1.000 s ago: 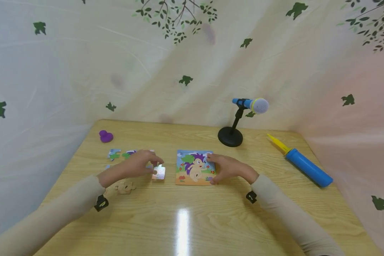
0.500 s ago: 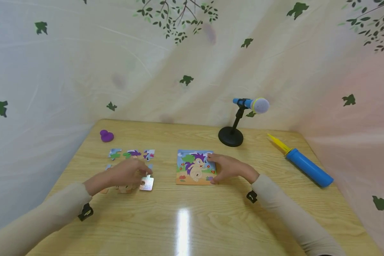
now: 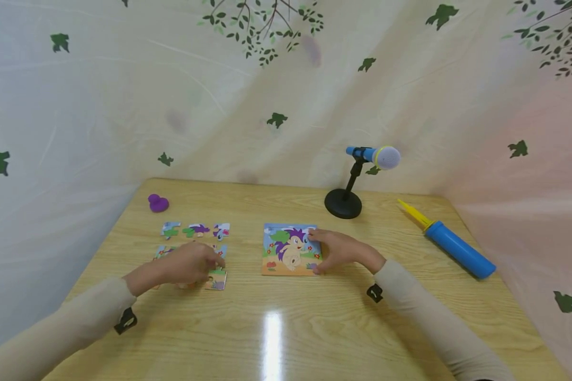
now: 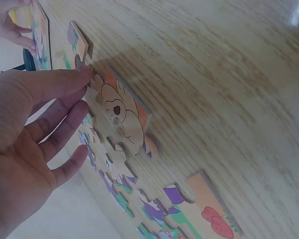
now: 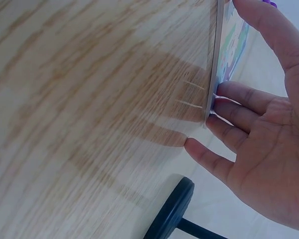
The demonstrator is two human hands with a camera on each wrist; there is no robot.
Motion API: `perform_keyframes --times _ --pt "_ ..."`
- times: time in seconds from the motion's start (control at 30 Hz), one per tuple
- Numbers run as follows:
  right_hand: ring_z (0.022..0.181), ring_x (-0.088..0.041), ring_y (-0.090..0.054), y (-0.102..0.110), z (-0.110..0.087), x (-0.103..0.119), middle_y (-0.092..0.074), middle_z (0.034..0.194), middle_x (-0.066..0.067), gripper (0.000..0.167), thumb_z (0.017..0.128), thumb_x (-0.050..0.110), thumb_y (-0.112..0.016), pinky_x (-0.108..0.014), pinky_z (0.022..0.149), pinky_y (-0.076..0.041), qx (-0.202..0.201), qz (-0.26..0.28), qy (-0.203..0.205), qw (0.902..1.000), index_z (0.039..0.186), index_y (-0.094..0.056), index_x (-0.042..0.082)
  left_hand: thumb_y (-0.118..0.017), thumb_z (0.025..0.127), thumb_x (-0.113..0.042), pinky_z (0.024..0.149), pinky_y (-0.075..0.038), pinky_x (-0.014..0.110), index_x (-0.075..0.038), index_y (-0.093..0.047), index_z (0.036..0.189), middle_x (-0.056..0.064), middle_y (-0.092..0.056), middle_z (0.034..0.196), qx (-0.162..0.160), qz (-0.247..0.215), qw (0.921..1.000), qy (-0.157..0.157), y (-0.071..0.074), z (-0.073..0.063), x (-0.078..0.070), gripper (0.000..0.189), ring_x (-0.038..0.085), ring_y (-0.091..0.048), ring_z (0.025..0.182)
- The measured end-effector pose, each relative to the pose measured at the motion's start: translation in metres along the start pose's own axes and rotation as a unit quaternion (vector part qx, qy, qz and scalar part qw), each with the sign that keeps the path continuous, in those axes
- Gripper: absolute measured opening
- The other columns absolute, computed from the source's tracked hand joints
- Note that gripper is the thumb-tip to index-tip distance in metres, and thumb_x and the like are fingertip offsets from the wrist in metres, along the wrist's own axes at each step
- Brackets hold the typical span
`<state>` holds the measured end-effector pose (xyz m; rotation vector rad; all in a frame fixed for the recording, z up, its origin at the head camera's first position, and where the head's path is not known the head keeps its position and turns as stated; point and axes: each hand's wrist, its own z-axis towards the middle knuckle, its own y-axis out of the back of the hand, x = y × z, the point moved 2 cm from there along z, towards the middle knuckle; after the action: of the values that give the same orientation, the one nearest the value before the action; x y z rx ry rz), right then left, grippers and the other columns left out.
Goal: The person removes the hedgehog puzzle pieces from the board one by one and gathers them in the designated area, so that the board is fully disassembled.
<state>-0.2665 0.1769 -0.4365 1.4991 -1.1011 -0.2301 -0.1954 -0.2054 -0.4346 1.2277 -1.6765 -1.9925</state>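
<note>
My left hand [image 3: 190, 262] pinches a corner jigsaw puzzle piece [image 3: 216, 280] between thumb and fingertips, low over the left of the table. The left wrist view shows this purple-fruit piece [image 4: 77, 42] just beyond the thumb tip, with the tan animal-body piece [image 4: 120, 109] beside the fingers. Several other puzzle pieces [image 3: 196, 230] lie in rows, partly hidden by the hand. My right hand [image 3: 340, 248] rests at the right edge of a square hedgehog picture board [image 3: 291, 251], fairly straight fingers and thumb touching it. In the right wrist view, fingertips meet the board's edge [image 5: 214, 64].
A purple rubber duck [image 3: 158, 203] sits at the back left of the wooden table [image 3: 343, 338]. Behind the right hand stands a blue toy microphone [image 3: 374, 156] on a round black base [image 3: 343, 204]. A blue and yellow hand pump [image 3: 459, 248] lies on the right.
My left hand has moved left and toward me with the piece, away from the board. The piece's shiny surface has turned to show its printed picture. The right hand has stayed in place.
</note>
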Motion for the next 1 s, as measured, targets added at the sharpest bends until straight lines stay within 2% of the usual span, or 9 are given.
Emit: perform_keyframes --times 0.4,0.7,1.0 --pt "0.155 -0.039 -0.023 0.0009 -0.0014 0.0011 -0.031 0.165 -0.017 0.096 0.082 0.039 -0.085 -0.054 0.125 -0.023 0.001 0.012 0.002 0.9999 0.155 -0.037 -0.002 -0.082 0.077 0.001 0.071 -0.054 0.023 -0.010 -0.078 0.109 -0.003 -0.075 0.092 -0.011 0.008 0.9999 -0.004 0.0016 -0.0021 0.0003 0.033 0.006 -0.064 0.080" --pt "0.156 -0.039 -0.022 -0.0004 0.0000 -0.0005 -0.030 0.166 -0.016 0.096 0.082 0.038 -0.085 -0.054 0.125 -0.022 0.002 0.015 0.001 0.9999 0.155 -0.037 -0.001 -0.082 0.079 -0.001 0.076 -0.059 0.029 -0.007 -0.077 0.111 0.004 -0.077 0.103 -0.006 0.007 1.0000 0.000 0.0052 -0.0024 0.0031 0.033 0.014 -0.070 0.087" --pt "0.156 -0.039 -0.022 0.0000 -0.0010 0.0013 -0.030 0.166 -0.016 0.095 0.082 0.038 -0.085 -0.054 0.125 -0.023 0.000 0.014 -0.003 0.9999 0.155 -0.038 0.000 -0.082 0.078 0.001 0.071 -0.055 0.023 -0.006 -0.077 0.110 -0.002 -0.074 0.091 -0.004 -0.008 0.9999 -0.009 0.0060 -0.0033 0.0028 0.033 0.006 -0.064 0.079"
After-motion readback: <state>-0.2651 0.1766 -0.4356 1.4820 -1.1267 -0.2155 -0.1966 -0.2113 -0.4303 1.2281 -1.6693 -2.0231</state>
